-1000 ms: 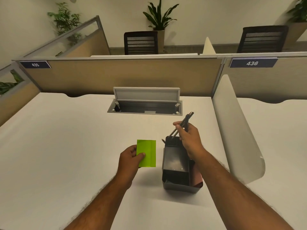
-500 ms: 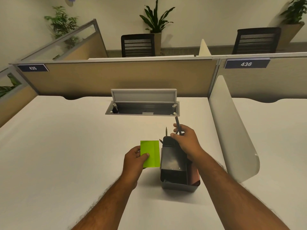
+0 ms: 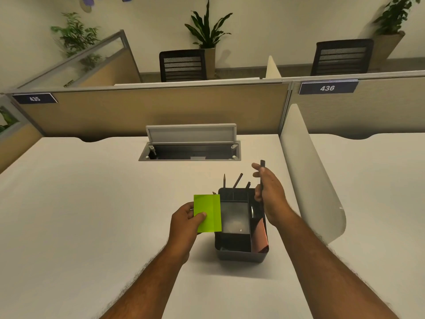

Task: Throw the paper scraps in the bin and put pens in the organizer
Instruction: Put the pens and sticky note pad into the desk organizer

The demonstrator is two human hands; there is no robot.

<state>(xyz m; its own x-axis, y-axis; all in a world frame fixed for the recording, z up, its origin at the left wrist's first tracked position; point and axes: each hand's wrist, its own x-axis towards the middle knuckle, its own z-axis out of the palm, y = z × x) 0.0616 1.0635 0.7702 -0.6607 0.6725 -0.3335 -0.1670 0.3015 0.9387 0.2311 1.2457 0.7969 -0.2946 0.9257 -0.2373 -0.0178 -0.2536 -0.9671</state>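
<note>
A black desk organizer (image 3: 241, 255) stands on the white desk (image 3: 92, 203) in front of me. Several dark pens (image 3: 236, 180) stick up from its far compartments. My right hand (image 3: 269, 194) hovers at the organizer's far right corner and grips one more dark pen (image 3: 262, 164) held upright. My left hand (image 3: 184, 224) holds a folded bright green paper (image 3: 208, 212) just left of the organizer, its right edge overlapping the organizer's rim. No bin is in view.
An open grey cable tray (image 3: 190, 146) with a raised lid sits in the desk behind the organizer. A white curved divider (image 3: 308, 176) stands close on the right. Beige partition panels (image 3: 149, 111) close the desk's far edge.
My right hand held a bundle of pens over the organizer; most now stand in its far compartments, and the hand has shifted right with a single pen. The green paper has stayed in my left hand.
</note>
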